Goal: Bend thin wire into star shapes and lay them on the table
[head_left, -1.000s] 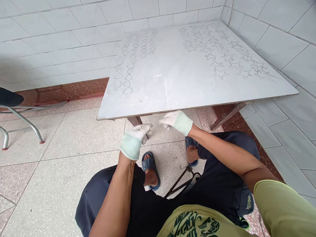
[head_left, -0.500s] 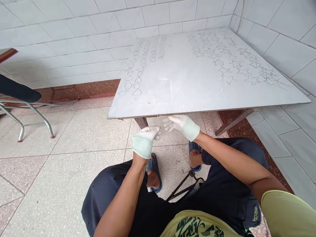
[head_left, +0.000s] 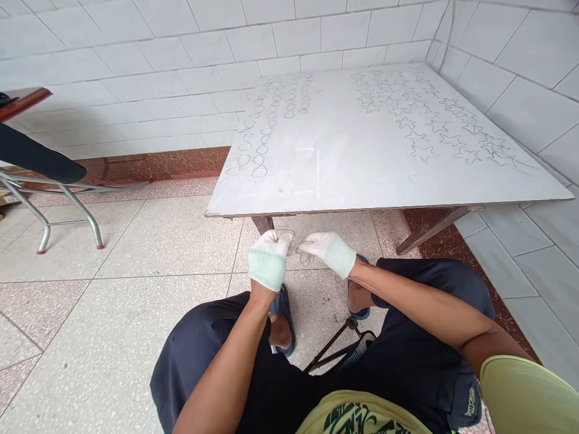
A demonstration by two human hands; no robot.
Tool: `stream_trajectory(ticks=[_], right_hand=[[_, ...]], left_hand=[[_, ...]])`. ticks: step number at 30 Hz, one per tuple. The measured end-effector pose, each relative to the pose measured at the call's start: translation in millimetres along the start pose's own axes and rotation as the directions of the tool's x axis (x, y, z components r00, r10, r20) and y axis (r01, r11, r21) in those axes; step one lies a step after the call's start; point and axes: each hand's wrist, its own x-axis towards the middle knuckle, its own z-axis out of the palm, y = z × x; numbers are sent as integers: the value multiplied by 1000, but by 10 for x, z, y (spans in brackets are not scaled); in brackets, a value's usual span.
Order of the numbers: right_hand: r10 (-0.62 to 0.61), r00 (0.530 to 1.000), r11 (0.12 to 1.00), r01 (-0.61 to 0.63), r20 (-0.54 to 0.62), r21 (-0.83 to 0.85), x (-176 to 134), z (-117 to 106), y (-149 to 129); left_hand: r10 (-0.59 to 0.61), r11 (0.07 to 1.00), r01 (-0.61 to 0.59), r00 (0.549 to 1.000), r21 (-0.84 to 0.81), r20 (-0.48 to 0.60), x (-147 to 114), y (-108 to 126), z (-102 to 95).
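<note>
My left hand [head_left: 274, 244], in a white glove with a pale green cuff, is closed just in front of the table's near edge. My right hand [head_left: 316, 247], gloved alike, faces it with thumb and fingers pinched together. Only a small gap separates the fingertips. Whatever they grip is too thin or too hidden to make out. Beyond them, a white tabletop [head_left: 353, 175] carries rows of thin wire figure-eights [head_left: 259, 166] on the left and many thin wire stars [head_left: 423, 152] on the right.
White tiled walls [head_left: 271, 45] meet behind the table. A wooden table leg [head_left: 425, 232] stands below it. To the left are a metal-framed stool [head_left: 67, 211], a dark-trousered leg of another person [head_left: 40, 160] and a red-brown table edge [head_left: 27, 105]. A dark folding frame [head_left: 332, 346] lies between my knees.
My right hand has dropped slightly below the table edge, and its outstretched fingers have closed into a pinch. My left hand stays closed close by. The view has shifted a little.
</note>
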Motion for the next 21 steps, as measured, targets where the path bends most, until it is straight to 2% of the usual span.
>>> stream_trajectory(ticks=[3, 6, 10, 15, 19, 21], right_hand=[[-91, 994, 991, 85, -55, -101, -38, -71, -39], [-122, 992, 970, 112, -36, -216, -61, -153, -95], [-123, 992, 953, 119, 5, -280, -54, -222, -140], [-200, 980, 939, 196, 15, -282, 28, -300, -139], [-193, 976, 932, 214, 100, -292, 144, -456, -167], [-233, 964, 926, 260, 126, -274, 180, -520, -183]], left_hand=[[91, 970, -92, 996, 224, 15, -4, -4, -36], [146, 924, -156, 988, 349, 54, -26, 27, -68], [160, 907, -174, 985, 383, 71, -52, 54, -64], [177, 883, -178, 983, 434, 43, -81, 46, -26], [150, 884, -148, 988, 444, 30, -89, 45, -14], [151, 878, -157, 987, 452, 49, -91, 41, -7]])
